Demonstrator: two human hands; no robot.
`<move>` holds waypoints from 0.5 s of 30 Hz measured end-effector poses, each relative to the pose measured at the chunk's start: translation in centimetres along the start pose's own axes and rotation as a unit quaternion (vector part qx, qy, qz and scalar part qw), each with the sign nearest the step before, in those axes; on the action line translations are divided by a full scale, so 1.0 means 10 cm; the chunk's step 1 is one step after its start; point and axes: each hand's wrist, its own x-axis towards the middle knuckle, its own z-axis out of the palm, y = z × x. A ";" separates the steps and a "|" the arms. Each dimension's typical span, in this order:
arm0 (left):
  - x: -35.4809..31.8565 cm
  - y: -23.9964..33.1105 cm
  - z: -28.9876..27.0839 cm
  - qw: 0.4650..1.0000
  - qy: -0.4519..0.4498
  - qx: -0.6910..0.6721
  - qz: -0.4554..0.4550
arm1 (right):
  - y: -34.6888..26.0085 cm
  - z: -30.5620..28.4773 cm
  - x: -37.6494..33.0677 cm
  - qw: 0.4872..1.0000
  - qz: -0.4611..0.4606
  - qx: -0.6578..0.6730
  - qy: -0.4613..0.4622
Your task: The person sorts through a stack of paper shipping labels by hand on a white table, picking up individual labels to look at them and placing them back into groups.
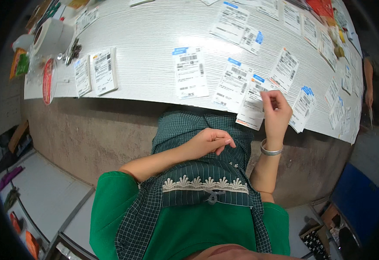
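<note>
A long white table [146,39] runs across the view, strewn with printed labels. Below its edge a person in a green top and checked apron [198,169] stands close against it. A tape roll [48,34] sits at the table's far left end, well apart from the hands. The right hand [276,113], with a silver bangle [271,151] on its wrist, is raised at the table's near edge, its fingers pinched together on one label [253,104] that overhangs that edge. The left hand [209,142] rests loosely curled against the apron, holding nothing.
</note>
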 end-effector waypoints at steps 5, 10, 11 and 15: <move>-0.17 -0.08 -0.09 0.999 0.039 -0.008 0.029 | -0.32 0.48 0.12 0.981 -0.047 -0.035 -0.183; -0.35 -0.11 -0.19 0.994 0.083 -0.017 0.064 | -0.53 1.07 0.54 0.914 -0.321 -0.179 -0.169; -0.39 -0.13 -0.21 0.993 0.094 -0.019 0.067 | -0.55 1.17 0.62 0.890 -0.383 -0.194 -0.153; -0.58 -0.12 -0.33 0.986 0.148 -0.035 0.067 | -0.62 1.41 0.83 0.816 -0.390 -0.349 -0.246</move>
